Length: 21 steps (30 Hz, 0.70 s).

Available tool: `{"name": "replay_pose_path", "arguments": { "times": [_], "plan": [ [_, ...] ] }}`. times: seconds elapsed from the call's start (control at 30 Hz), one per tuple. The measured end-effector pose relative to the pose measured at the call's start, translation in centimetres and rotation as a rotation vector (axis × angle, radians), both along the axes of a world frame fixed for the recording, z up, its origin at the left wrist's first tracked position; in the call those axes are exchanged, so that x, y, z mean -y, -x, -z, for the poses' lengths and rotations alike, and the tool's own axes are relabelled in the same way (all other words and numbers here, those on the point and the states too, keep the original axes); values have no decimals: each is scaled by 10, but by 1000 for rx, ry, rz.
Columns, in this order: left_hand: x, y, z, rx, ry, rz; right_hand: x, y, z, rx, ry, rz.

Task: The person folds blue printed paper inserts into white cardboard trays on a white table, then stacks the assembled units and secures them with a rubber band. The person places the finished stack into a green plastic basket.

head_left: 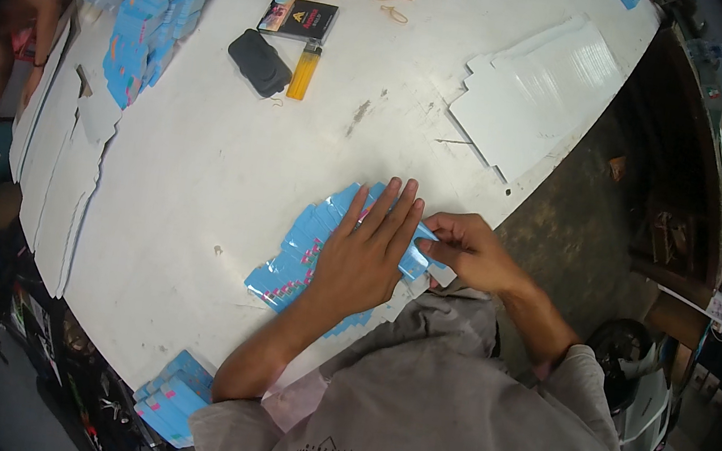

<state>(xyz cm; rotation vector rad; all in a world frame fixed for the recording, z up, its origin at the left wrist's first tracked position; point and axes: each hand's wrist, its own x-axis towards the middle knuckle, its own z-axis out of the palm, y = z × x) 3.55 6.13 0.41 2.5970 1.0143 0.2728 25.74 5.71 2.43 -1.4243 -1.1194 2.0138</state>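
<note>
Scuffed white worktop (177, 185) spreads before us, and beyond it, right of our landmark, a fan of overlapping glossy blue printed card pieces (292, 262), we see a dark, stained floor (561, 214). That fan lies on the worktop near its closest edge. Our left hand (368, 253) rests flat across it, fingers extended and slightly parted; we cannot make out its thumb. Our right hand (466, 252), at the fan's right end, pinches a narrow blue card piece with a pale end flap (413, 263) between thumb and fingers.

Beyond the fan, to its right, we have a stack of glossy white flat sheets (539, 94); beyond it, to its left, a yellow plastic lighter (304, 72) stands out beside a dark rounded case (260, 63).

We judge the card light, fairly stiff yet easily creased, its shiny face slippery, so we would grip by the edges and steady the fan with a flat palm.
</note>
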Motion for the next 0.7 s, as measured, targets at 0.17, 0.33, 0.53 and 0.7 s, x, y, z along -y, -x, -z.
{"name": "replay_pose_path", "arguments": {
  "times": [0.17, 0.33, 0.53, 0.7],
  "plan": [
    [-3, -2, -11, 65, 106, -31, -46, -17, -6, 1181, -1094, 202],
    [-4, -3, 1, 78, 86, -43, -33, -22, 13, 820, -876, 222],
    [3, -6, -5, 100, 38, -97, -20, -2, 13, 953, -1178, -8],
    [5, -5, -4, -87, -31, 24, 1, 9, -5, 631, -573, -59]
  ]
}}
